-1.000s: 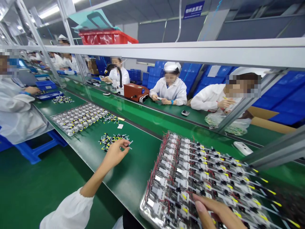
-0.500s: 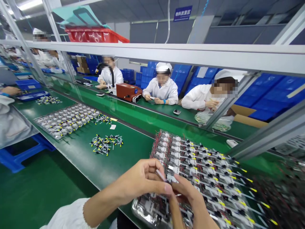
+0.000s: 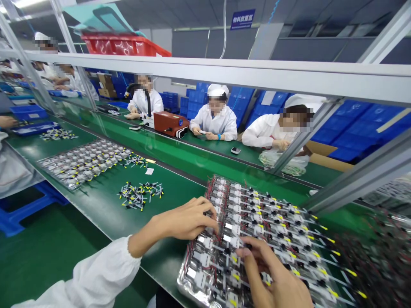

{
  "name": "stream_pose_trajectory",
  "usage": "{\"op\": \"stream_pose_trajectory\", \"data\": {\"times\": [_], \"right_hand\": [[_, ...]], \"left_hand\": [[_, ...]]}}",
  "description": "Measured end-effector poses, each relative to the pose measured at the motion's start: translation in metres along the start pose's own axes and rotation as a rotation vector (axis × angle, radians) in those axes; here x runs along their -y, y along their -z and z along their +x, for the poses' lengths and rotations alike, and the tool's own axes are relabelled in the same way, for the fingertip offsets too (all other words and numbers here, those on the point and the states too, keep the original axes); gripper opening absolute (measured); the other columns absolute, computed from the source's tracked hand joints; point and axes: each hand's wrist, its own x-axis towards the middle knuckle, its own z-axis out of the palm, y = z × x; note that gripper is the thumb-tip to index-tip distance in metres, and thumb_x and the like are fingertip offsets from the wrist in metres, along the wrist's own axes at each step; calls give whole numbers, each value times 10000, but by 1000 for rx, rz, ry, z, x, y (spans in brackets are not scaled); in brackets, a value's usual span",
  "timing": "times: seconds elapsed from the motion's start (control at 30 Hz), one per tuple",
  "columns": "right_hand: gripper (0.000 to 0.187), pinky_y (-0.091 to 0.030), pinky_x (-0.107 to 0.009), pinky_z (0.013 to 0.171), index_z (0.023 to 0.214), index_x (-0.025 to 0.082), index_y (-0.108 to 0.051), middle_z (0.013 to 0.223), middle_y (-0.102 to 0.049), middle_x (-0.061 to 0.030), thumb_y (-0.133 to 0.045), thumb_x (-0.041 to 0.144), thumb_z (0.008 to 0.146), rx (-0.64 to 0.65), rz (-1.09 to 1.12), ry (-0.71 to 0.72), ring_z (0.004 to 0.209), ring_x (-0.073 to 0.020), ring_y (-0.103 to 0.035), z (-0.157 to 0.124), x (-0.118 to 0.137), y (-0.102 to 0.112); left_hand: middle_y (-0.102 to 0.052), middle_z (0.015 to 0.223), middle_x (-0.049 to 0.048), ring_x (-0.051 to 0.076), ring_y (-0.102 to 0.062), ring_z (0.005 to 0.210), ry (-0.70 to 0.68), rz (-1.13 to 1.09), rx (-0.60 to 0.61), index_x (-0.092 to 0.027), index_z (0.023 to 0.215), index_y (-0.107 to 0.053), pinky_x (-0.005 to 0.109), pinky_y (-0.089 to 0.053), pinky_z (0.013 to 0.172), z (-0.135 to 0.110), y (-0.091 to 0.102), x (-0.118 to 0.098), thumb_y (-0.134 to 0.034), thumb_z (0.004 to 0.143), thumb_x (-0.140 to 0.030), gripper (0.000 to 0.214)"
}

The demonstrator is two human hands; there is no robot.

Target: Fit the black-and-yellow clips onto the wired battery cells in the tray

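A clear tray (image 3: 184, 285) packed with rows of small white parts with red wires and yellow-tipped pieces lies on the green bench in front of me. My left hand (image 3: 184, 220) rests at the tray's near-left edge, fingers curled and pressed onto the parts there. My right hand (image 3: 272, 273) lies on the tray's front rows, fingers bent, fingertips pinching at one of the parts. What either hand grips is too small to make out. A loose pile of small black, white and yellow pieces (image 3: 139, 194) lies to the left of my left hand.
A second filled tray (image 3: 80, 160) lies further left on the bench. Aluminium frame posts (image 3: 359, 177) cross on the right. Several people in white coats sit across the conveyor (image 3: 192, 156), beside a red-brown box (image 3: 168, 122). Blue crates stand behind them.
My left hand left the loose pile with a small piece, came across to the tray and met my right hand above it. Both hands have since dropped onto the tray's parts.
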Motion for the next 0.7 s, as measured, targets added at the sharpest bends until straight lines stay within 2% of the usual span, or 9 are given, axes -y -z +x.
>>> {"op": "stream_pose_trajectory", "data": {"times": [0.1, 0.17, 0.3, 0.43, 0.53, 0.63, 0.7], "right_hand": [[299, -449, -230, 397, 1070, 242, -629, 761, -717, -24, -433, 445, 974, 117, -2, 59, 426, -163, -604, 6, -8, 1], [310, -456, -246, 421, 1077, 235, -631, 777, -720, -38, -421, 438, 972, 126, -31, 72, 396, -162, -570, 10, -7, 1], [366, -443, -269, 493, 927, 243, -626, 717, -685, -33, -350, 472, 999, 74, -49, 12, 488, -193, -606, 16, 11, -5], [361, -429, -289, 549, 854, 248, -599, 704, -657, -22, -325, 429, 1005, 106, -50, 27, 570, -214, -617, 21, 20, -16], [304, -451, -309, 618, 905, 250, -627, 809, -668, -38, -344, 334, 980, 131, -72, 45, 713, -236, -649, 26, 14, -23], [310, -481, -314, 643, 1015, 253, -673, 910, -674, -56, -373, 313, 959, 160, -39, 88, 777, -234, -669, 31, 6, -29], [307, -495, -322, 661, 1007, 240, -684, 918, -674, -63, -401, 339, 944, 173, 5, 57, 780, -233, -673, 33, 6, -32]], "left_hand": [[-564, 1110, 44, 232, -448, 1098, -63, 72, 53, -284, 1057, -660, 356, -372, 984, 2, 2, 2, -482, 817, -16, 402], [-562, 1118, 56, 237, -455, 1089, -94, 96, 63, -269, 1051, -643, 356, -377, 975, 2, 3, 3, -478, 804, -27, 383], [-588, 1016, 57, 219, -488, 966, -90, -5, -16, -217, 1011, -593, 340, -404, 938, 0, 5, 4, -501, 764, -70, 302], [-605, 956, 51, 207, -503, 938, -28, -160, -81, -195, 987, -574, 323, -414, 907, -4, 4, 3, -535, 881, -232, 119], [-632, 1015, 65, 206, -520, 998, 10, -235, -103, -190, 1043, -595, 326, -405, 934, -7, -1, 5, -502, 958, -335, 193], [-649, 1104, 82, 214, -535, 1057, 53, -305, -138, -196, 1165, -596, 350, -403, 964, -9, -8, 8, -535, 950, -380, 289], [-662, 1112, 90, 219, -543, 1073, 62, -335, -159, -197, 1191, -612, 364, -402, 978, -9, -11, 10, -562, 936, -393, 325]]}}
